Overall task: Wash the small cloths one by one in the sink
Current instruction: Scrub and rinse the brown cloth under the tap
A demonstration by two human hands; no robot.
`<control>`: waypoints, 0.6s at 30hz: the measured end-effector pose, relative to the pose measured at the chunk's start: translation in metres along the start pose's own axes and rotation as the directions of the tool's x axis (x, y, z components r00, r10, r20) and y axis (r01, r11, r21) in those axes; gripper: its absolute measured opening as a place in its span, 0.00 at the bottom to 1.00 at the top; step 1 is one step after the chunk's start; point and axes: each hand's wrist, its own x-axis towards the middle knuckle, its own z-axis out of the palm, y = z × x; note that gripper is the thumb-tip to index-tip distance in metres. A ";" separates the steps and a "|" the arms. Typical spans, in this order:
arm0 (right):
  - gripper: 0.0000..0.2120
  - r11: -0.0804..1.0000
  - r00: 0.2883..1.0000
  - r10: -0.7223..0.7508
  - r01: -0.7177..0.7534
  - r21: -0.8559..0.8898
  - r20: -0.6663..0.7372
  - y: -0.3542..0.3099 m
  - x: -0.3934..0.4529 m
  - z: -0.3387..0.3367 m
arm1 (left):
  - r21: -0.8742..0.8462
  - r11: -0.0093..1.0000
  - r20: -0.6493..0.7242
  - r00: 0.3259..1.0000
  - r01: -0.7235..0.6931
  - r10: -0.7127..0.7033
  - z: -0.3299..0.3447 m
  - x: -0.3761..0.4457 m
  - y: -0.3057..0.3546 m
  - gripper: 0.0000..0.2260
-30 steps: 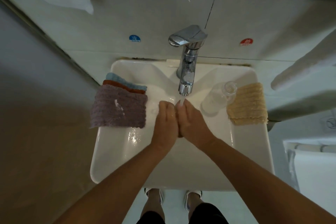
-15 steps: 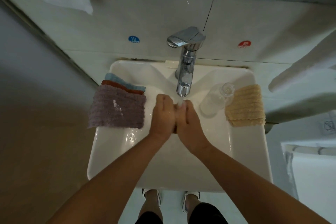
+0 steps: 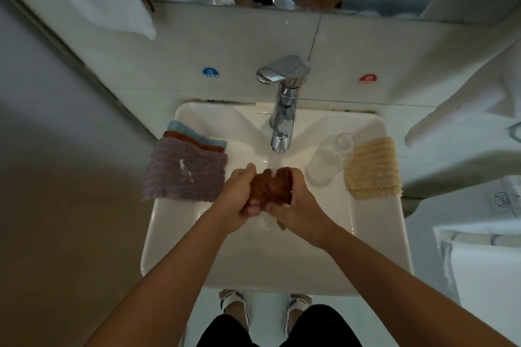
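Both hands, left hand (image 3: 239, 200) and right hand (image 3: 298, 205), are gripping a bunched brown cloth (image 3: 270, 184) under the tap (image 3: 282, 110), apparently running, over the white sink (image 3: 253, 262) against a tiled wall (image 3: 169, 59)

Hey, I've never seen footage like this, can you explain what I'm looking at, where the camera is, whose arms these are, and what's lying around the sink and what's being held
There is no machine here. A person wears a wide-angle camera on the head, looking down, so the two arms reaching in from below are their own.

Both hands, the left hand and the right hand, grip a bunched brown cloth under water running from the chrome tap, over the white sink.

On the sink's left edge lies a stack of cloths: a purple cloth on top, with an orange cloth and a blue cloth peeking out from under it. On the right edge lie a yellow cloth and, beside it, a clear bottle. Blue cold and red hot stickers sit on the wall behind.
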 end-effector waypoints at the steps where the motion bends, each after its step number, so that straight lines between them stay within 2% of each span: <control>1: 0.20 0.999 0.999 -0.031 0.030 -0.032 -0.031 0.001 -0.002 0.000 | -0.022 0.998 0.116 0.992 0.050 -0.047 -0.007 -0.004 0.004 0.16; 3: 0.17 0.995 0.991 -0.083 0.077 -0.060 -0.105 0.003 -0.002 -0.001 | -0.012 0.996 0.309 0.948 0.083 -0.075 -0.018 -0.016 0.007 0.12; 4: 0.14 0.994 0.986 -0.095 0.086 -0.071 -0.135 0.003 -0.001 -0.002 | -0.013 0.998 0.351 0.935 0.057 -0.049 -0.022 -0.019 0.007 0.07; 5: 0.09 0.991 0.982 -0.095 0.078 -0.109 -0.161 0.004 0.000 -0.003 | -0.033 0.999 0.360 0.933 0.021 -0.008 -0.025 -0.023 0.006 0.02; 7: 0.06 0.964 0.973 -0.111 0.057 -0.260 -0.201 0.008 0.001 -0.005 | -0.053 0.995 0.310 0.946 -0.080 0.093 -0.030 -0.027 0.004 0.10; 9: 0.08 0.946 0.969 -0.151 0.084 -0.312 -0.196 0.010 0.001 -0.004 | 0.110 0.963 0.240 0.947 -0.244 0.212 -0.032 -0.028 0.003 0.16; 11: 0.11 0.966 0.968 -0.162 0.116 -0.229 -0.191 0.007 0.000 -0.003 | 0.338 0.854 0.197 0.917 -0.396 0.347 -0.032 -0.026 -0.001 0.09; 12: 0.14 0.979 0.967 -0.158 0.127 -0.162 -0.198 0.007 0.000 -0.003 | 0.367 0.825 0.170 0.903 -0.430 0.395 -0.030 -0.024 -0.002 0.05; 14: 0.20 0.989 0.966 -0.146 0.144 -0.024 -0.213 0.006 0.001 -0.005 | 0.312 0.840 0.101 0.894 -0.444 0.436 -0.026 -0.022 -0.006 0.04; 16: 0.25 0.984 0.964 -0.126 0.151 0.090 -0.233 0.005 0.002 -0.006 | 0.176 0.884 0.047 0.900 -0.434 0.433 -0.022 -0.019 -0.009 0.11; 18: 0.23 0.979 0.948 -0.140 0.175 0.102 -0.287 0.004 0.005 -0.007 | 0.098 0.877 0.036 0.882 -0.470 0.469 -0.020 -0.015 -0.012 0.20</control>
